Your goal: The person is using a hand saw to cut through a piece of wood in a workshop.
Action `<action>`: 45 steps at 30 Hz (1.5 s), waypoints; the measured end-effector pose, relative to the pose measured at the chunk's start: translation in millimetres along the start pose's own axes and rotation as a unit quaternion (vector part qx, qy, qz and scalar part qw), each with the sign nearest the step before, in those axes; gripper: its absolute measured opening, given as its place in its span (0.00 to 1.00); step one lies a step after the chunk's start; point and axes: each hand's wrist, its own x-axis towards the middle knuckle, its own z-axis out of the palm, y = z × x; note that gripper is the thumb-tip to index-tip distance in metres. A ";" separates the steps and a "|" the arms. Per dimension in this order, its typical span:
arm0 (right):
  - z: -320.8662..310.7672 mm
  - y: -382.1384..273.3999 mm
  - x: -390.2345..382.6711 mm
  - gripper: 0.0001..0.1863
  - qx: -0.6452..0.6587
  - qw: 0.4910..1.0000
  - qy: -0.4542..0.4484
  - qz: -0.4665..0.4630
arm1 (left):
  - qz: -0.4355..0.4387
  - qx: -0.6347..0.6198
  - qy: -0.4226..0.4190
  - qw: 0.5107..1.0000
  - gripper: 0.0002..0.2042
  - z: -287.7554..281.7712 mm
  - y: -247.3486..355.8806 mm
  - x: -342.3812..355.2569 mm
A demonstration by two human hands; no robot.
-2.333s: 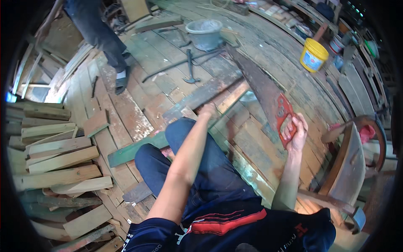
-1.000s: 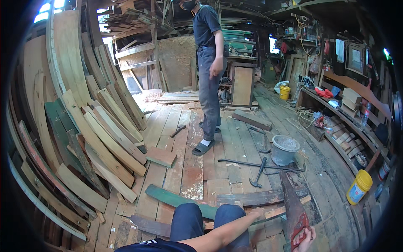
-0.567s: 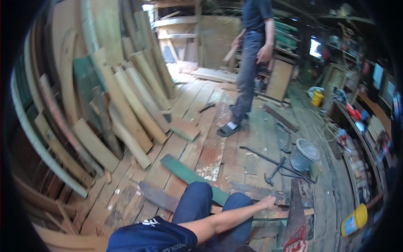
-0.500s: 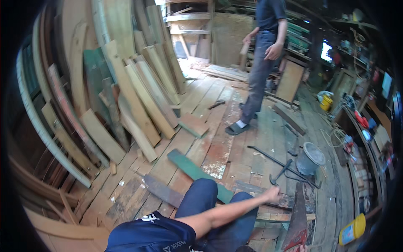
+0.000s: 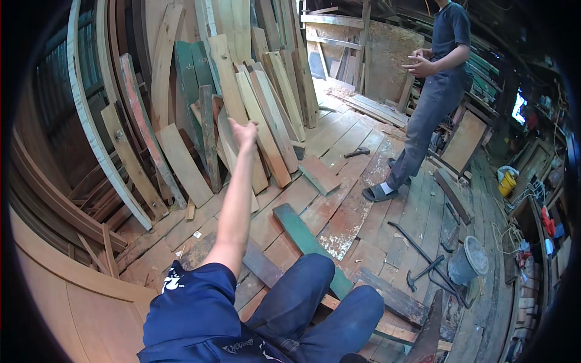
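Observation:
My left hand (image 5: 244,130) is stretched out in front of the boards that lean at the left. Its fingers are apart and it holds nothing; whether it touches wood I cannot tell. Nearest to it are a pale board (image 5: 275,142) and a longer board with a knot (image 5: 227,78). At the lower right the dark blade of a handsaw (image 5: 431,336) rises from the bottom edge. Its handle is out of view, and so is my right hand. Around my knees lie a green plank (image 5: 308,245) and a dark plank (image 5: 393,296).
Another person (image 5: 433,91) stands on the plank floor at the back right, hands together. A hammer (image 5: 357,152) lies near their feet. To my right are a pry bar (image 5: 411,239), another hammer (image 5: 425,272) and a grey bucket (image 5: 468,260). Cluttered shelves (image 5: 532,266) line the right side.
My left arm has swung from over the planks at the right to the leaning boards at the left. My right hand has left the view. The other person's hands have come together.

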 end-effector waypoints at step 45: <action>6.5 -22.5 -48.3 0.10 -0.039 0.997 0.060 -0.005 | 0.311 0.338 -0.865 0.202 0.23 26.6 -76.1 -688.0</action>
